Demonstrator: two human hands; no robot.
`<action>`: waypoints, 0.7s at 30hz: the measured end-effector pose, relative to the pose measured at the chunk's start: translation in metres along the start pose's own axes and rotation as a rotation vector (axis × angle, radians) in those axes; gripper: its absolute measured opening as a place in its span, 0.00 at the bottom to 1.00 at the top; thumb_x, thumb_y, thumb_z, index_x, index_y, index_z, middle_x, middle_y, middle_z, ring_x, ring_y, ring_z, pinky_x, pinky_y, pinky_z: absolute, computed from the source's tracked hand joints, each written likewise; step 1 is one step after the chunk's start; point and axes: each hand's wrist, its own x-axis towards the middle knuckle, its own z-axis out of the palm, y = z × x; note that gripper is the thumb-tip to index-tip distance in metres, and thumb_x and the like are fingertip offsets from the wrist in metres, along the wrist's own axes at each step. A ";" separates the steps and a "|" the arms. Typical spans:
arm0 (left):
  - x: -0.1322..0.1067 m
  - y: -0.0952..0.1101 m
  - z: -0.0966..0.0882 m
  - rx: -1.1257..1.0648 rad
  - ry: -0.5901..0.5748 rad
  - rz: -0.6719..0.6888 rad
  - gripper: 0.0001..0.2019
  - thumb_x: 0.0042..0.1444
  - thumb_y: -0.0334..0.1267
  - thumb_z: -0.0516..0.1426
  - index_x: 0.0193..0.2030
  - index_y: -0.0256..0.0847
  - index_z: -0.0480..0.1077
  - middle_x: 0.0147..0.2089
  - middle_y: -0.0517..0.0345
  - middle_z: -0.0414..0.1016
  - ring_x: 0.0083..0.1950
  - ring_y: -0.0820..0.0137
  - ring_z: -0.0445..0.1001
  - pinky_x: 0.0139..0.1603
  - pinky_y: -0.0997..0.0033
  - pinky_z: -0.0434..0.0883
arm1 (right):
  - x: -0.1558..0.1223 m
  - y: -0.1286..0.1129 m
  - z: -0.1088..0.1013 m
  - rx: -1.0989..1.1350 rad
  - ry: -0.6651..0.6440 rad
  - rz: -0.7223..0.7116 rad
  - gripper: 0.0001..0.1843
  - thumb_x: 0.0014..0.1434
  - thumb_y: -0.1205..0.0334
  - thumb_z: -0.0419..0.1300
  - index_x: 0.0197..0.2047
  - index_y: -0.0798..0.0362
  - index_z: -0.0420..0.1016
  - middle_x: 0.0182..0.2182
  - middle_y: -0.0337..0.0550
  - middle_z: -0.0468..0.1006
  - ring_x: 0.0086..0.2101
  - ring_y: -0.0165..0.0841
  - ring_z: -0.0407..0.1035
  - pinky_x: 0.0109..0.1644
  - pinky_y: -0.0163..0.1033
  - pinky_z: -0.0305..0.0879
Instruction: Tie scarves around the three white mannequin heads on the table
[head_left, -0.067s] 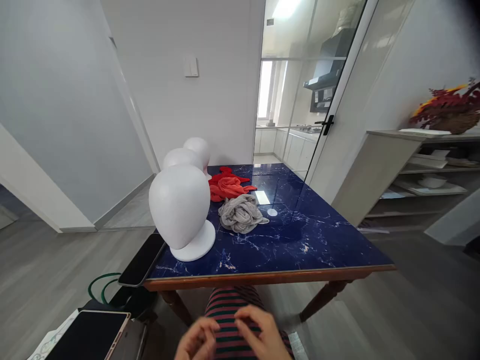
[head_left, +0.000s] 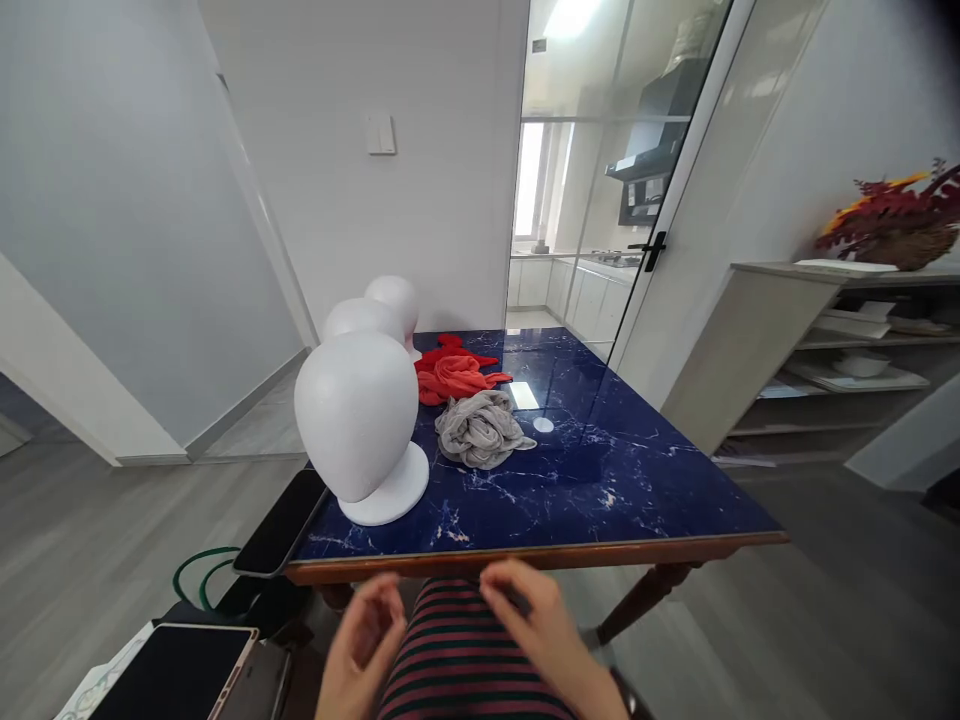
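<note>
While the left hand [head_left: 355,655] and right hand [head_left: 538,622] hover by the near edge of the blue table [head_left: 592,490], their fingers are released and loosely curved, each thumb apart from the fingertips. On the table's left side, three white dummy heads [head_left: 356,415] stand in a row from near to far. To their right lie a gray cloth [head_left: 482,430], nearest, an orange-red cloth [head_left: 456,378] beyond it, and a darker red cloth [head_left: 450,343] farthest.
</note>
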 end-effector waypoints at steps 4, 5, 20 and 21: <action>0.075 0.030 -0.006 0.322 0.321 0.247 0.43 0.36 0.46 0.67 0.60 0.43 0.55 0.57 0.47 0.61 0.58 0.55 0.62 0.57 0.52 0.63 | 0.112 -0.006 -0.049 -0.260 0.122 -0.232 0.17 0.57 0.60 0.57 0.50 0.50 0.70 0.46 0.46 0.73 0.47 0.37 0.66 0.54 0.45 0.62; 0.089 0.034 -0.006 0.366 0.356 0.277 0.47 0.34 0.46 0.67 0.62 0.42 0.53 0.61 0.45 0.58 0.62 0.53 0.59 0.60 0.49 0.60 | 0.139 0.001 -0.053 -0.352 0.138 -0.267 0.23 0.53 0.60 0.61 0.53 0.50 0.67 0.50 0.49 0.70 0.52 0.40 0.63 0.57 0.48 0.58; 0.124 0.035 0.022 0.315 0.319 0.064 0.35 0.32 0.46 0.68 0.50 0.35 0.68 0.50 0.43 0.74 0.56 0.52 0.67 0.60 0.48 0.61 | 0.228 0.081 -0.084 -0.282 0.256 -0.128 0.09 0.50 0.64 0.55 0.34 0.55 0.73 0.29 0.39 0.76 0.29 0.30 0.67 0.35 0.33 0.61; 0.122 0.035 0.031 0.293 0.320 0.061 0.36 0.31 0.46 0.69 0.50 0.36 0.68 0.50 0.45 0.74 0.56 0.53 0.68 0.60 0.48 0.62 | 0.232 0.082 -0.093 -0.201 0.372 -0.092 0.08 0.50 0.63 0.54 0.33 0.56 0.72 0.28 0.39 0.75 0.29 0.29 0.66 0.35 0.33 0.60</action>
